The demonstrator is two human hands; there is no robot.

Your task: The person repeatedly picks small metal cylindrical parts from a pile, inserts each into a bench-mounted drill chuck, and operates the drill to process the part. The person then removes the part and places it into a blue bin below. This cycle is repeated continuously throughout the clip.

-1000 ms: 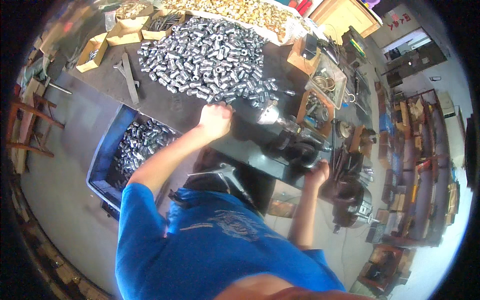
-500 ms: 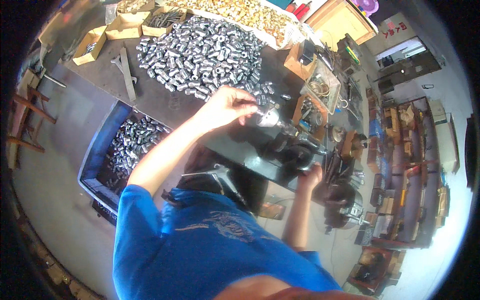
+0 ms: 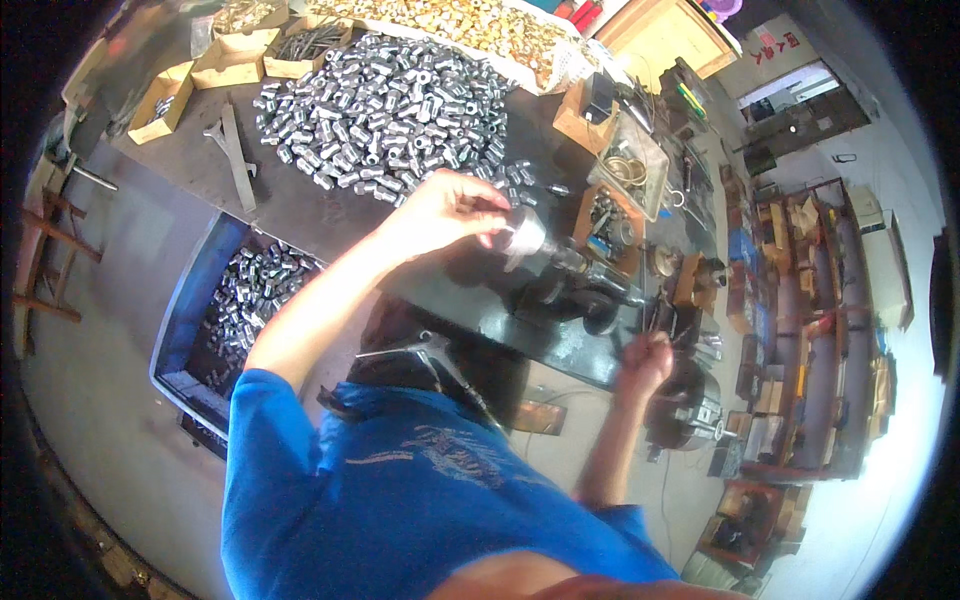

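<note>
Dark workbench [image 3: 300, 210] runs across the scene, left to right. Tall shelving rack [image 3: 793, 360] far right, stocked with boxes. Blue tote [image 3: 185, 310] on the floor at near left of the bench, part-filled with steel fittings [image 3: 255, 290].

On the bench: big heap of steel fittings [image 3: 395, 115] at centre-far, brass-coloured fittings [image 3: 480, 30] on a white sheet beyond it. Spindle machine [image 3: 590, 285] at near right of the heap, dark round motor [image 3: 685, 405] further right. Three open cardboard boxes [image 3: 235, 60] far left; flat bar [image 3: 237, 155] and spanner [image 3: 215, 132] crossed in front of them. Forked metal lever [image 3: 428, 350] just ahead of the blue shirt [image 3: 410, 480].

Left hand [image 3: 450, 215]: over near edge of heap, thumb and fingertips drawn in right at the nose of the silver chuck [image 3: 525, 238]; can't tell if a part is pinched there. Chuck is on the left end of the spindle. Right hand [image 3: 648, 365]: near right of the spindle, fingers curled in, by a thin rod; can't tell if it's gripping it.
</note>
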